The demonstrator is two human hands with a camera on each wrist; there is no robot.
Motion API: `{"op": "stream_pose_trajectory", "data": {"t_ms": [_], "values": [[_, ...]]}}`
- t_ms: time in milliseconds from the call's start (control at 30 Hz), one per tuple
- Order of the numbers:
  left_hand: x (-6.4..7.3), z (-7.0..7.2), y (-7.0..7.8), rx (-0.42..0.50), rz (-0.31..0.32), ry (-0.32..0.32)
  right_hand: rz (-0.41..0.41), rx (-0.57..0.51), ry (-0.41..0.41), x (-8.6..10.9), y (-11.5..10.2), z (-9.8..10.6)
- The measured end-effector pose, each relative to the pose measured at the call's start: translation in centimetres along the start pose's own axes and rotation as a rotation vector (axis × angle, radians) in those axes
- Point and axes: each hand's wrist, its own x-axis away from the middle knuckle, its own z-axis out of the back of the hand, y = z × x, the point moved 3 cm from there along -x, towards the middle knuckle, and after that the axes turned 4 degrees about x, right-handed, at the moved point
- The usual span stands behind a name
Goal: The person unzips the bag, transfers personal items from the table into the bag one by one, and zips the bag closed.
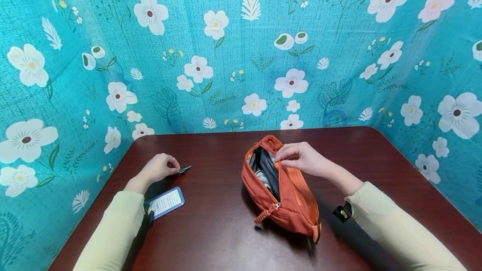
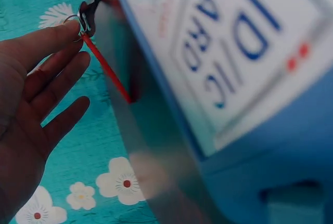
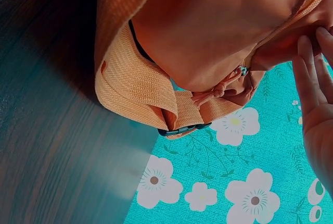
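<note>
Out to the left, my left hand (image 1: 160,168) pinches a small metal ring (image 2: 73,22) between thumb and finger. From the ring hang a dark metal piece (image 2: 89,16) and a thin red strip (image 2: 106,67); in the head view this bunch looks small and greenish, close over the table. My right hand (image 1: 303,159) pinches the right edge of the opening of an orange-red waist bag (image 1: 263,198). The bag's zip is undone, showing a dark lining and a black-and-white striped thing (image 1: 263,178) inside.
A blue card holder (image 1: 181,202) marked ID/IC CARD lies just below my left hand. The bag's orange strap (image 1: 306,191) runs along its right side, with a cord zip pull (image 1: 265,214) at the front. Flowered turquoise cloth (image 1: 226,53) surrounds the dark red table (image 1: 211,229).
</note>
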Motion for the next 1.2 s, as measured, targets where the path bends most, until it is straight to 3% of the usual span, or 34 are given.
{"op": "stream_pose_trajectory", "data": {"t_ms": [133,400,567,700,933,1200], "values": [[0.4,0.5,0.8,0.081,0.002,0.005,0.005,0.005,0.004,0.0,-0.1,0.0],[0.7,1.2,3.4,0.161,-0.149,0.063,0.002,-0.005,0.005,0.0,0.0,-0.1],[0.5,1.1,5.3,0.207,-0.215,0.066,0.001,-0.009,0.002,0.0,0.0,-0.1],[0.3,0.9,7.1,0.245,-0.248,0.051,0.003,-0.01,0.004,0.0,-0.2,-0.1],[0.0,0.4,10.7,0.397,-0.25,-0.025,0.01,0.005,0.007,0.0,-0.2,-0.1],[-0.5,0.0,14.4,0.468,-0.296,-0.055,-0.002,-0.007,-0.002,-0.1,-0.1,0.0]]}}
